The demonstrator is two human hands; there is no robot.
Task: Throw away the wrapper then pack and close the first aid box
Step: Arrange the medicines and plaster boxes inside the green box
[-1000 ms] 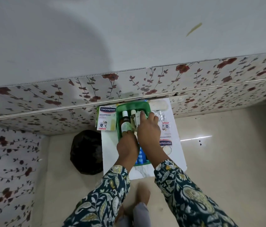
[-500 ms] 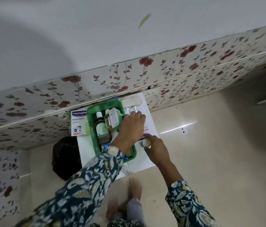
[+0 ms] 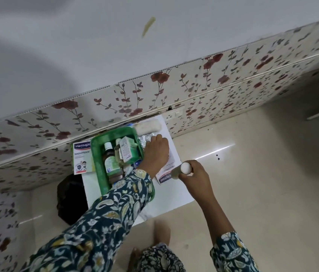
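Observation:
A green first aid box (image 3: 97, 154) sits open on a small white table (image 3: 174, 199), holding a brown bottle (image 3: 110, 160), a white carton (image 3: 126, 152) and other items. My left arm crosses over the box. My left hand (image 3: 155, 154) is just right of it, fingers curled down onto a silver foil strip (image 3: 144, 141). My right hand (image 3: 196, 178) grips a small cylinder with a round white end (image 3: 184, 168) above the table's right edge. A flat Hansaplast carton (image 3: 165, 176) lies under both hands.
A second Hansaplast box (image 3: 81, 158) stands left of the green box. A white gauze roll (image 3: 148, 126) lies at the table's far edge against the floral wall panel (image 3: 194, 91). A black bin (image 3: 69, 201) sits on the floor at the left. My foot (image 3: 161, 230) is below the table.
My left hand moved from inside the box to the foil strip on its right. My right hand left the box, picked up the small cylinder and lifted it slightly. The view swung left.

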